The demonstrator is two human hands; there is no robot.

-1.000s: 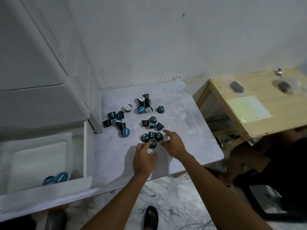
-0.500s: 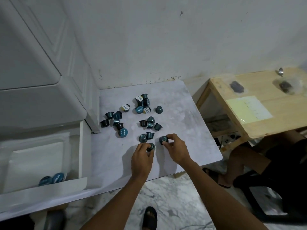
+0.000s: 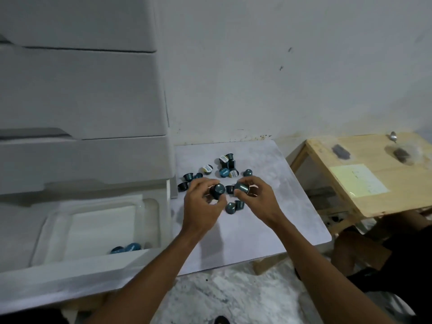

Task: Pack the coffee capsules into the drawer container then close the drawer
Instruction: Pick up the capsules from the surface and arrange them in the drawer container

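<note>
The left hand (image 3: 201,205) was raised above the white marble-patterned tabletop (image 3: 245,242), its thumb and fingers curled round a dark teal, cup-shaped coffee capsule (image 3: 217,191). Just beside it, the right hand (image 3: 259,199) pinched a second teal capsule (image 3: 242,187) between thumb and fingertips, this one lying on its side. The two held capsules were close together but apart. Under the hands, a pair of teal capsules (image 3: 233,206) sat touching each other on the tabletop. A looser scatter of capsules (image 3: 226,168), some showing pale foil lids, lay farther back toward the wall. To the left, the bottom white plastic drawer (image 3: 70,270) of a stacked white drawer unit (image 3: 81,101) stood pulled out, and two blue-lidded capsules (image 3: 127,248) rested side by side against its front wall. To the right stood a light wooden side table (image 3: 397,199) bearing a pale yellow sheet of paper (image 3: 357,180) and a metal spoon (image 3: 394,136) near its back edge.
</note>
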